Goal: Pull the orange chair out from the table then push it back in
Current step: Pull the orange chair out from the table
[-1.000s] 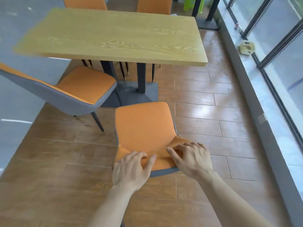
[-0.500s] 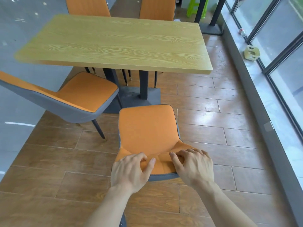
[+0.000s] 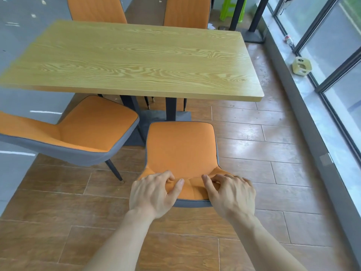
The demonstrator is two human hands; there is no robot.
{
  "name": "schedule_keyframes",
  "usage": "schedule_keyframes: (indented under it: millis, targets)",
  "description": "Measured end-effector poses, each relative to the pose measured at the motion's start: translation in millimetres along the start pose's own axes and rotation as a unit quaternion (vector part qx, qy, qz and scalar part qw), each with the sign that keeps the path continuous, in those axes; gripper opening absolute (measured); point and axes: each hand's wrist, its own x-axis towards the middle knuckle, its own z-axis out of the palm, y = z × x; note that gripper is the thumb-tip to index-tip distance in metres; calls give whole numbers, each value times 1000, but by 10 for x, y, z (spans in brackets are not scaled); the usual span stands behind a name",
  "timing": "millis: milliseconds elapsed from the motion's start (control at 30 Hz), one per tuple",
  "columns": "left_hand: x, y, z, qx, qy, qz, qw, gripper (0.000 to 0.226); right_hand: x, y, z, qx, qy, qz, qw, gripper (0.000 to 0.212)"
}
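The orange chair with a grey shell stands directly in front of me, its seat pointing at the wooden table. The seat's front edge lies just short of the table's near edge, so the whole seat is in view. My left hand grips the top of the backrest on its left side, fingers curled over onto the orange padding. On the right side of the backrest top my right hand holds on the same way.
A second orange chair stands angled at the left, close beside the first. Two more orange chairs sit at the table's far side. The black table base is under the tabletop. A window wall and ledge run along the right.
The chair and both hands have moved forward toward the table; the seat's front edge is now closer to the tabletop's near edge. My grip on the backrest is unchanged.
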Motion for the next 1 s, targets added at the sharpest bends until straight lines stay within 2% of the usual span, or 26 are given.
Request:
schedule_keyframes:
  millis: [200, 400, 633, 800, 1000]
  targets:
    - [490, -102, -35, -22, 16, 25, 999, 66, 455, -153, -72, 12, 12, 17, 1000, 75]
    - [515, -81, -48, -36, 10, 42, 998, 73, 464, -151, -111, 5, 7, 31, 999, 64]
    - [515, -120, -81, -45, -4, 54, 998, 74, 426, -197, -80, -1, -7, 36, 999, 64]
    - [471, -275, -128, -35, -15, 58, 998, 67, 311, -352, -47, -7, -17, 49, 999, 77]
    - [452, -321, -123, -29, -17, 66, 997, 63, 274, -378, -12, -7, -14, 59, 998, 74]
